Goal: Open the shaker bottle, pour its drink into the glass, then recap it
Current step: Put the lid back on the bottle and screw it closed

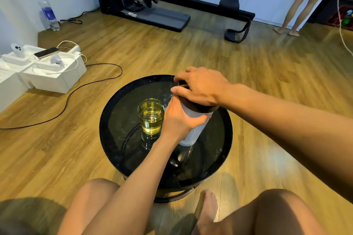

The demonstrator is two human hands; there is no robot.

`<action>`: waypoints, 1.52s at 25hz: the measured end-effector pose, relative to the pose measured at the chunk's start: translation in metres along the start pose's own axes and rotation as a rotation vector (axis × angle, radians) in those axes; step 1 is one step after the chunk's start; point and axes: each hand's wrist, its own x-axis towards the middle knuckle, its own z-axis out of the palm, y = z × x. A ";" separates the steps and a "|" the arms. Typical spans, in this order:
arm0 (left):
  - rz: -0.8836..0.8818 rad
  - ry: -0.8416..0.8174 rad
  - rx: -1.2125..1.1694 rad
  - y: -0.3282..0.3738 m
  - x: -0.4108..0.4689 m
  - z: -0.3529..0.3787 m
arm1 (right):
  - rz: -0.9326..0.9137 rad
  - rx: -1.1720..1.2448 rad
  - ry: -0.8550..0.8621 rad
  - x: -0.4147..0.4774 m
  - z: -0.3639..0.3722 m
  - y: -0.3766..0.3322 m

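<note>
Presently, shaker bottle (193, 128) is steadied upright by the left hand (178, 120), clasped round its body; dark cap (198, 108) is gripped from above by the right hand (200, 86), apparently for recapping. Glass (151, 117) is filled.

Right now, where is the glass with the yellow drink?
In the head view the glass stands on the round black table, left of centre, just left of the left hand gripping the shaker bottle.

The round table (114, 120) has a glossy black top that mirrors the things on it. The glass (151, 116) is clear and smooth, holding yellow liquid, and the bottle (193, 129) beside it looks like matt white plastic under a dark lid (198, 108). The floor (248, 63) is wood-grain plank with a soft sheen.
</note>
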 end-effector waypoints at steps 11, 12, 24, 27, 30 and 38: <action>-0.017 -0.020 0.010 -0.003 0.003 0.001 | -0.021 0.232 0.021 0.003 -0.007 0.007; -0.002 -0.012 0.016 -0.003 0.003 0.001 | -0.126 0.226 0.007 0.000 -0.009 0.010; 0.030 0.001 0.027 0.000 0.002 0.001 | -0.113 0.210 -0.011 -0.012 -0.003 0.010; 0.020 -0.004 0.019 0.000 0.003 0.000 | 0.191 0.209 0.065 0.001 0.003 -0.004; 0.025 -0.003 0.015 0.001 0.002 -0.001 | 0.058 0.191 0.022 -0.008 -0.001 0.001; -0.012 -0.026 -0.013 0.002 0.003 -0.003 | 0.198 0.090 0.060 -0.009 0.005 -0.013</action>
